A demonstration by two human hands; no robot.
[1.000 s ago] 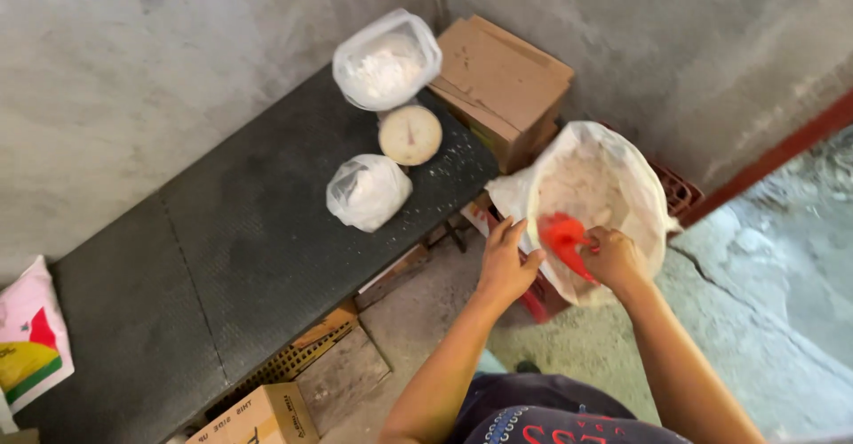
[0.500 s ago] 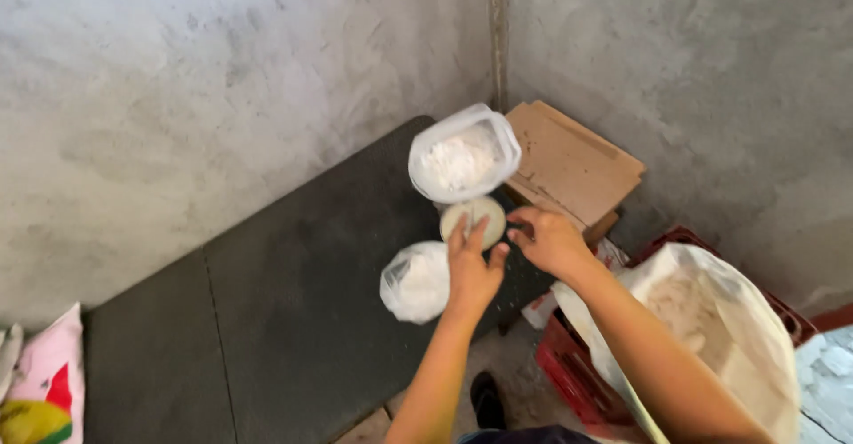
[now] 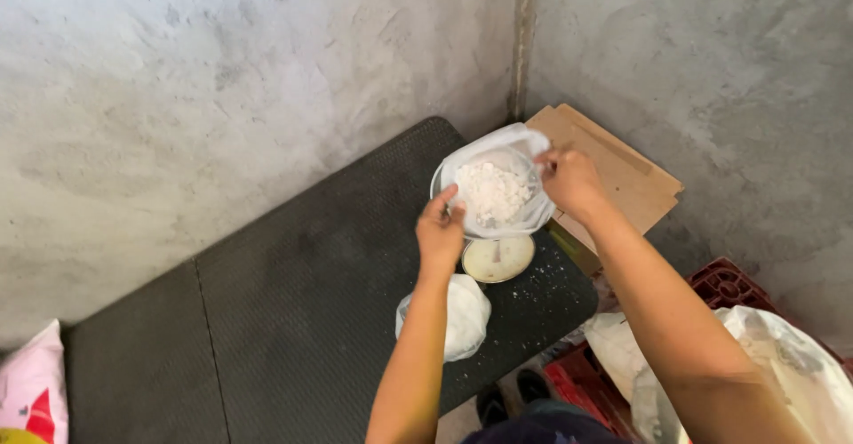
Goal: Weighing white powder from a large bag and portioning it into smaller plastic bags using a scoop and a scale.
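The thin, limp clear bag point(image 3: 495, 191) of white powdery lumps, raised just above the round scale point(image 3: 498, 258) on the dark desk point(image 3: 293, 302), is pinched at its rim by the left hand point(image 3: 441, 231) and right hand point(image 3: 569, 180), both grips clenched on the film, which is judged slippery, sagging and best held at its mouth.

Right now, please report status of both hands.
Left hand and right hand gripping clear plastic bag of white powder above round scale dial. Nothing blocking.

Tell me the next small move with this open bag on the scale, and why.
Probably draw the rim together: both the left hand and right hand grip the clear plastic bag of white chunks, mouth wide open, above the round dial scale.
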